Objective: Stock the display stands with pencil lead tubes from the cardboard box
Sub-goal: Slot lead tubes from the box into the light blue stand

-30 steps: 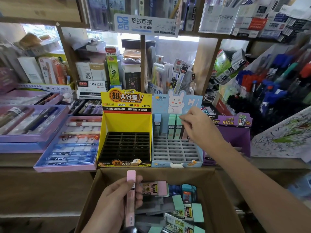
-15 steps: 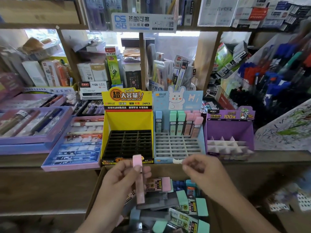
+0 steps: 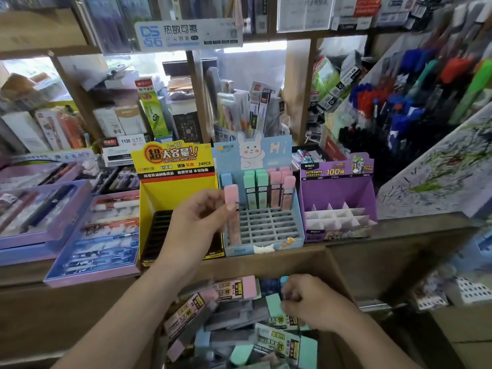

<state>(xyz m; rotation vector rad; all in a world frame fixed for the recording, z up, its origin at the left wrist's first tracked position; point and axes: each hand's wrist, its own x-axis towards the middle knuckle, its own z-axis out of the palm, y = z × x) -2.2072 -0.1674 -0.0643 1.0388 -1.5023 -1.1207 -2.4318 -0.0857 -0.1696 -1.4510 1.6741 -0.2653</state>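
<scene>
Left hand is rising from the cardboard box, where it was waiting a second ago. It is now carrying the pink-capped tube upright in front of the near-left corner of the blue stand. Thumb and fingertips are pinching the tube just under the cap.

Right hand was seating a tube in the blue stand's back row a second ago. It is now reaching down into the box, fingers curling against a mint-capped tube. Cannot tell if they are gripping it yet.

Judgement: the hands are alternating, one placing while the other fetches. Only the back row is filling. The yellow stand and purple stand, along the shelf's front edge, are showing only bare slots, so stocking is at an early stage.
</scene>
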